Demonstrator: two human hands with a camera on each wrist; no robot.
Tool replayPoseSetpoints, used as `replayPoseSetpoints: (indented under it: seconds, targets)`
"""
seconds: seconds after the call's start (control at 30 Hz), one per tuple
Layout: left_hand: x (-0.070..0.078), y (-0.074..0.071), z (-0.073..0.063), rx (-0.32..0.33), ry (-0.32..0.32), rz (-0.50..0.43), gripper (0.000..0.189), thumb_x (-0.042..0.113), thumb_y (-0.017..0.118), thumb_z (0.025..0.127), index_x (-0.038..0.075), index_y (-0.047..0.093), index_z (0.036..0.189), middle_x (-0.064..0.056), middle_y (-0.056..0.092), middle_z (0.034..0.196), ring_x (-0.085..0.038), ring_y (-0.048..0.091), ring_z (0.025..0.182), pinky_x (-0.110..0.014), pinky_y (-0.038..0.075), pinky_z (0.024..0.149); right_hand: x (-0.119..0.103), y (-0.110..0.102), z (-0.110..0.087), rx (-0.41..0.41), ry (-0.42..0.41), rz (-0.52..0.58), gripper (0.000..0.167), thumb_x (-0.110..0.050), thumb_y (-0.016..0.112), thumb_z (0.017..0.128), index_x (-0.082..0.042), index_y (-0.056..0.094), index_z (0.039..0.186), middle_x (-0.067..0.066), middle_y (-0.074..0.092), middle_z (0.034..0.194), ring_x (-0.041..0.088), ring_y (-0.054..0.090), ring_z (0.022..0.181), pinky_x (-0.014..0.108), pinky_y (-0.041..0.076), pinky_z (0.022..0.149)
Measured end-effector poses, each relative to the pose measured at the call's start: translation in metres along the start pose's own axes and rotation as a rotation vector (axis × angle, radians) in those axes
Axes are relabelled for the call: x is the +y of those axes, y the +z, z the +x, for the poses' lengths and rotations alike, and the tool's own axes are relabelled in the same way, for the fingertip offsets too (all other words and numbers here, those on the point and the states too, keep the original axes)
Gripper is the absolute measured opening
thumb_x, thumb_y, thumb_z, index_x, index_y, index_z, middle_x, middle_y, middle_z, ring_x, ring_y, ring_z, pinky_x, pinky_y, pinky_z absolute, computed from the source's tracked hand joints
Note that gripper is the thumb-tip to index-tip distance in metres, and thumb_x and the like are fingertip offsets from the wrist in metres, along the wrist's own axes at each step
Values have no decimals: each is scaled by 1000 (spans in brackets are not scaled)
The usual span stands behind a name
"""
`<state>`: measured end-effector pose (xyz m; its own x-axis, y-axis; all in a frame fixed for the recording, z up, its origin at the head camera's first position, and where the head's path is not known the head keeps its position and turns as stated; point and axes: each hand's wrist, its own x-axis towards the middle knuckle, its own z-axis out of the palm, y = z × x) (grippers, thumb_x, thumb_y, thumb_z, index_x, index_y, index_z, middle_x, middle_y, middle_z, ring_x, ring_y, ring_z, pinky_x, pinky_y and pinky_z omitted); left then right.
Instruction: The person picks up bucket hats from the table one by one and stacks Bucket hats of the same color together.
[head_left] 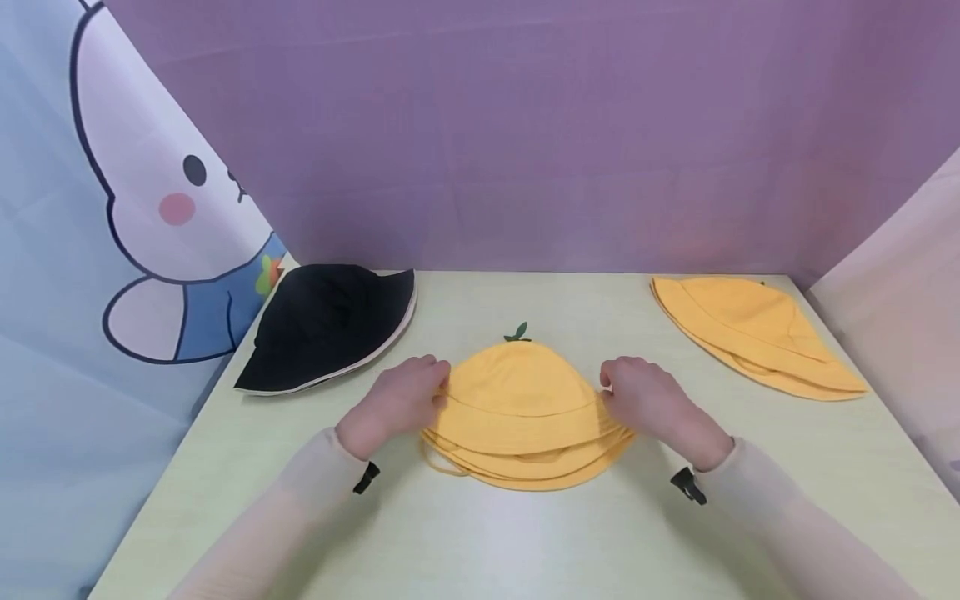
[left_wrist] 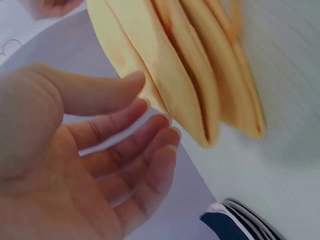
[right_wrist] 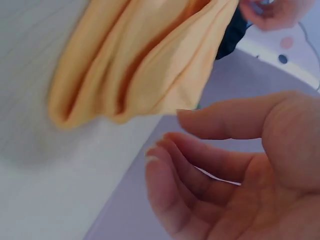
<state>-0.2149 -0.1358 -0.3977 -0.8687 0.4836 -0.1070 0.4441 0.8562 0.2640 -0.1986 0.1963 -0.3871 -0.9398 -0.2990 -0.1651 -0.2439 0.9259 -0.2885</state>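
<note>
Yellow bucket hats (head_left: 522,387) lie folded flat and stacked at the middle of the table, their brims fanned in layers toward the front. A small green leaf (head_left: 518,332) tops the crown, and a thin yellow cord (head_left: 442,462) loops out at the front left. My left hand (head_left: 401,398) is at the stack's left side; in the left wrist view its thumb and fingertips come right at the cloth's edge, loosely bent. On the opposite side, my right hand (head_left: 652,404) has its thumb tip at the brim's corner, with a gap between thumb and fingers.
A black bucket hat (head_left: 330,329) with a pale brim edge lies at the back left of the table (head_left: 517,550). More folded yellow hats (head_left: 750,333) lie at the back right. A purple cloth (head_left: 525,133) hangs behind, and a rabbit-printed cloth (head_left: 172,150) on the left.
</note>
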Motion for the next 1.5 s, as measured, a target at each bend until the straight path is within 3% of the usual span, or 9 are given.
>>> replayPoseSetpoints:
  seconds: [0.1, 0.27, 0.6, 1.1, 1.5]
  targets:
    - [9, 2, 1, -67, 9, -9, 26, 25, 75, 91, 12, 62, 109, -1, 53, 100, -23, 52, 91, -39, 47, 67, -12, 3, -5, 52, -66, -20, 28, -17, 73, 90, 2, 68, 110, 10, 63, 98, 24, 59, 81, 41, 52, 64]
    - [21, 12, 1, -171, -23, 1, 56, 44, 79, 86, 13, 61, 128, -4, 48, 113, -24, 44, 101, -38, 46, 74, -28, 19, -10, -50, -91, -44, 52, -35, 82, 84, -1, 66, 120, 7, 58, 110, 25, 57, 94, 41, 52, 69]
    - [32, 26, 8, -150, 15, 146, 57, 42, 82, 84, 16, 60, 130, -7, 47, 117, -26, 41, 101, -36, 42, 67, -38, 31, -5, -75, -88, -111, 46, -30, 83, 80, -1, 63, 109, 6, 49, 101, 26, 48, 85, 35, 43, 60]
    - [42, 23, 22, -185, -30, 150, 64, 42, 87, 80, 18, 60, 133, -8, 48, 118, -27, 43, 102, -37, 46, 69, -30, 26, 5, -113, -78, -184, 46, -32, 82, 82, -3, 62, 111, 8, 50, 102, 25, 48, 81, 36, 43, 60]
    - [45, 21, 24, -203, -48, 140, 65, 40, 88, 79, 18, 59, 133, -9, 48, 124, -28, 43, 106, -41, 47, 75, -23, 22, 4, -107, -75, -108, 52, -36, 83, 80, -5, 64, 118, 5, 52, 104, 21, 51, 84, 35, 44, 62]
